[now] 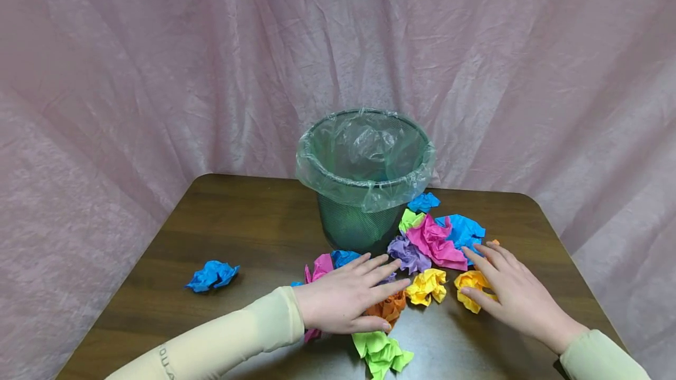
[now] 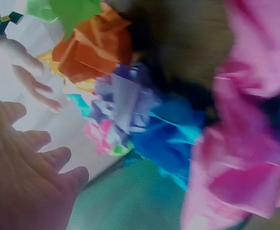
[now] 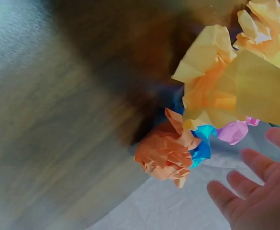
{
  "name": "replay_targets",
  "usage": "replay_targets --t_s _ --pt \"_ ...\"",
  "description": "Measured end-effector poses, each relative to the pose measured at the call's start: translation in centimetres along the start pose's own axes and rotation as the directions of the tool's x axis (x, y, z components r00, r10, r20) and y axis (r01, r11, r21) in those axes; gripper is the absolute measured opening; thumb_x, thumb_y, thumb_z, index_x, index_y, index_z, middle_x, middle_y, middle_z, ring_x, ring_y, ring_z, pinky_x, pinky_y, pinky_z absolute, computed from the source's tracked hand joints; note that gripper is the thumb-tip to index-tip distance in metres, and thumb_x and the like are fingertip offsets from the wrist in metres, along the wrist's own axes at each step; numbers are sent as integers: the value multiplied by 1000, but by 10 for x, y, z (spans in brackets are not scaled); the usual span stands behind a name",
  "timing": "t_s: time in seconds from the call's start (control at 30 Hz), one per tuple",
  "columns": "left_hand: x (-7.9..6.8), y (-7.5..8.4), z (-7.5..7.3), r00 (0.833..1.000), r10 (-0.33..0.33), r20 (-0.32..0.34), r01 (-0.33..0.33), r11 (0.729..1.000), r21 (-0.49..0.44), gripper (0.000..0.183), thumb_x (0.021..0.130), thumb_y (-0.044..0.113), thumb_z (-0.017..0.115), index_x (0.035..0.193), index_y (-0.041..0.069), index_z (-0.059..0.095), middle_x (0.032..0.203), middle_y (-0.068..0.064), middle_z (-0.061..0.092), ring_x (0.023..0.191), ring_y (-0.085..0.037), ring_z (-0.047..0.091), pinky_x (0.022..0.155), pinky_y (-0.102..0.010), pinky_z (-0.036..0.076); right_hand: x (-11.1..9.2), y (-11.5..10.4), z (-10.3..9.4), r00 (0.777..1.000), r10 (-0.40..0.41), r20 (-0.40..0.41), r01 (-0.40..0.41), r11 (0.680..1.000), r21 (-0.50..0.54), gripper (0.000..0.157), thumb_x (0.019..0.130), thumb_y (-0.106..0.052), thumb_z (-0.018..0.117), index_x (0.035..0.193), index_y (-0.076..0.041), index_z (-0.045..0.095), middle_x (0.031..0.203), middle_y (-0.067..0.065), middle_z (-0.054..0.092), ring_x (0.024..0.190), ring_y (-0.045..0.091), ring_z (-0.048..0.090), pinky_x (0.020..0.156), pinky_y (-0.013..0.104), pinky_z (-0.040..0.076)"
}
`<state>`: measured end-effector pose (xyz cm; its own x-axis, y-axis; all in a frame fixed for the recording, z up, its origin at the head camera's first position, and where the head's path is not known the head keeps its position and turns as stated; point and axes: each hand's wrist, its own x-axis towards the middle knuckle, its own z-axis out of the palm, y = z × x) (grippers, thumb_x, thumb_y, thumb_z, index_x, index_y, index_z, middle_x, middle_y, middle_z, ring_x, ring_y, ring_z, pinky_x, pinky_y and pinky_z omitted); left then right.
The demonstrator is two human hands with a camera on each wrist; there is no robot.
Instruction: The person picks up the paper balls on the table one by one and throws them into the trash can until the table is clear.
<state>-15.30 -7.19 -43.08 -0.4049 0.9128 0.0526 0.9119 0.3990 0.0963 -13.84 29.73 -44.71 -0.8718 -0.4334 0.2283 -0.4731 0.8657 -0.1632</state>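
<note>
A creased pink curtain (image 1: 158, 63) hangs behind a brown wood-grain table (image 1: 253, 221) with rounded far corners.

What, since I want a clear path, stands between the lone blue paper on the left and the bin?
No other object visibly does: bare tabletop lies between the blue paper and the bin. Only the bin's raised rim would likely need clearing.

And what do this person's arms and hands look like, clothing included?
Both the left hand and right hand are bare, with no gloves or rings showing. The left sleeve and right sleeve are long and pale cream-green; dark lettering, partly cut off, marks the left forearm.
</note>
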Motion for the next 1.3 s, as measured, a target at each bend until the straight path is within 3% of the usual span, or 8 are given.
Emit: replay_targets --t_s 0.17,0.3,0.53,1.0,1.3 --pt "25 9 -2 998 19 60 -20 1000 16 76 103 67 30 166 27 14 172 0 -1 157 -25 6 125 -44 9 -2 2 7 999 -40 -34 38 998 -42 78 85 -51 81 148 -11 55 142 14 55 129 39 49 98 60 48" --pt "41 16 -3 994 17 105 -21 999 38 76 103 68 29 166 31 12 172 1 0 157 -26 9 125 -42 10 -3 1 12 997 -61 -45 58 996 -64 81 79 -50 86 144 -9 59 137 15 58 122 40 53 93 60 52" --pt "58 25 0 989 5 148 -10 1000 30 76 101 71 27 166 34 10 172 3 3 157 -21 1 125 -40 8 -7 -2 22 998 -58 -20 57 996 -62 89 74 -47 91 147 -11 56 135 15 58 119 39 56 82 56 57" --pt "72 28 9 978 -22 206 5 997 80 77 100 72 27 165 36 9 172 3 6 157 -24 6 124 -41 12 -11 -3 35 997 -73 12 73 997 -33 71 76 -43 91 137 -17 65 132 5 58 116 30 56 76 48 60" --pt "74 29 11 977 -26 211 11 997 72 76 100 72 26 165 36 11 172 5 5 157 -20 2 125 -40 10 -10 -2 38 997 -64 41 64 998 -14 58 76 -33 92 124 -14 67 123 4 62 110 28 59 87 49 57"
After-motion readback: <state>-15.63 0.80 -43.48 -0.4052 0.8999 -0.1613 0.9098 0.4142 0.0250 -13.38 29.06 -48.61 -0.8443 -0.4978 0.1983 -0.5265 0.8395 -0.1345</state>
